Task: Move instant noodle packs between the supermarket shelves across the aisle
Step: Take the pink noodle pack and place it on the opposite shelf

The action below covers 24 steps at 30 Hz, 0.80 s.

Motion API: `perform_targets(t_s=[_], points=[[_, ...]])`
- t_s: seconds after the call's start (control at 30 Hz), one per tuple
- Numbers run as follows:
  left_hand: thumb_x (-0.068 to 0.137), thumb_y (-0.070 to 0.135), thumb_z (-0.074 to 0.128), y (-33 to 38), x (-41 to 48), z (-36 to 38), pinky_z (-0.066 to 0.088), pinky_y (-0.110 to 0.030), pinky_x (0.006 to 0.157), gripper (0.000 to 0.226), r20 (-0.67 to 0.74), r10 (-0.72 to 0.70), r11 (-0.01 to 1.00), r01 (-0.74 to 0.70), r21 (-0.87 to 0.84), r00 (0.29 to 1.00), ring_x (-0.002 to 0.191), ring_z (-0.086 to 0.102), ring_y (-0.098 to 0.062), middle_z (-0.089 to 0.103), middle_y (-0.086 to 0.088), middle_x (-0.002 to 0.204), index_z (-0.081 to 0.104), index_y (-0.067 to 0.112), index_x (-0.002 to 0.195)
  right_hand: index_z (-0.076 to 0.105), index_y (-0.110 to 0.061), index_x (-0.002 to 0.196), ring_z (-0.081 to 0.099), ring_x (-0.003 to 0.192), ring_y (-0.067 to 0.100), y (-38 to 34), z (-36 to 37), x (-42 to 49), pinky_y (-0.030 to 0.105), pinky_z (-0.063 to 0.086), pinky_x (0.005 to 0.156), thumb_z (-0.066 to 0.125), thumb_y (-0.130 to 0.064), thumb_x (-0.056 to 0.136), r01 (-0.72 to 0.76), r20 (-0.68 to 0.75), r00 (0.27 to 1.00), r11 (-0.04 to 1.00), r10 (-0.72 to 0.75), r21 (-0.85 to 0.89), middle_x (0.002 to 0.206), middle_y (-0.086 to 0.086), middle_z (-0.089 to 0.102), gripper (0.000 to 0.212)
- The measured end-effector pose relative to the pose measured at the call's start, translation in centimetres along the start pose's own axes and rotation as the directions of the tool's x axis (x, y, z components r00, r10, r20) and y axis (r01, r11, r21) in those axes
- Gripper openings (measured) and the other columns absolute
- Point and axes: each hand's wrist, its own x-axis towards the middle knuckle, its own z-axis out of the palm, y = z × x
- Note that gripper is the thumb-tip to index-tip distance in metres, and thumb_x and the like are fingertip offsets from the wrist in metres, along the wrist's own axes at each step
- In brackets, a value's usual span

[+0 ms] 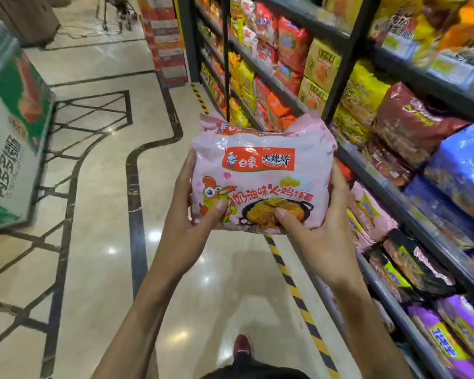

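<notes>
I hold a pink instant noodle multipack [263, 170] with an orange label and a cartoon chicken in front of me, over the aisle floor. My left hand [192, 225] grips its lower left side, thumb pressed on the front. My right hand [320, 228] grips its lower right side, thumb on the pictured pan. The pack faces me upright. Just right of it stands the noodle shelf [394, 203], with more pink packs [367, 214] on a lower level.
The dark shelf unit runs along the right, filled with yellow, red, brown, blue, black and purple packs. A yellow-black hazard strip [293, 288] marks the floor at its foot. A display box [14, 138] stands at left. Glossy tiled floor [101, 214] lies between; my shoe [242, 346] shows below.
</notes>
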Motion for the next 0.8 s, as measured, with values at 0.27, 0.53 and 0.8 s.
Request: perform_targets(t_s=[0.27, 0.53, 0.8], points=[[0.097, 0.005, 0.064, -2.5, 10.4, -1.1, 0.054, -0.022, 0.097, 0.077, -0.096, -0.006, 0.999, 0.01, 0.037, 0.995, 0.135, 0.051, -0.002, 0.04, 0.017, 0.156, 0.023, 0.024, 0.159, 0.019, -0.041, 0.153, 0.049, 0.135, 0.012, 2.6, 3.5, 12.5, 0.05, 0.045, 0.107, 0.082, -0.037, 0.076, 0.004, 0.095, 0.995, 1.0, -0.005, 0.013, 0.147, -0.017, 0.046, 0.1], [0.093, 0.001, 0.066, -5.9, 20.5, -4.7, 0.052, -0.01, 0.085, 0.081, -0.13, -0.026, 0.999, 0.032, 0.042, 0.991, 0.127, 0.053, 0.01, 0.04, 0.029, 0.146, 0.024, 0.024, 0.158, 0.029, -0.025, 0.151, 0.061, 0.122, 0.016, 4.8, 9.4, 23.4, 0.049, 0.052, 0.099, 0.082, -0.017, 0.08, -0.034, 0.211, 0.977, 0.996, 0.016, 0.08, 0.137, -0.007, 0.058, 0.088], [0.091, 0.007, 0.07, -11.3, 36.8, -12.3, 0.053, -0.012, 0.086, 0.08, -0.143, -0.023, 0.999, 0.028, 0.035, 0.989, 0.129, 0.056, 0.002, 0.045, 0.011, 0.155, 0.029, 0.029, 0.157, 0.02, -0.046, 0.151, 0.053, 0.124, -0.003, 5.6, 19.1, 37.8, 0.048, 0.05, 0.102, 0.08, -0.032, 0.081, -0.001, 0.237, 0.971, 0.996, 0.022, -0.087, 0.141, -0.026, 0.045, 0.093]])
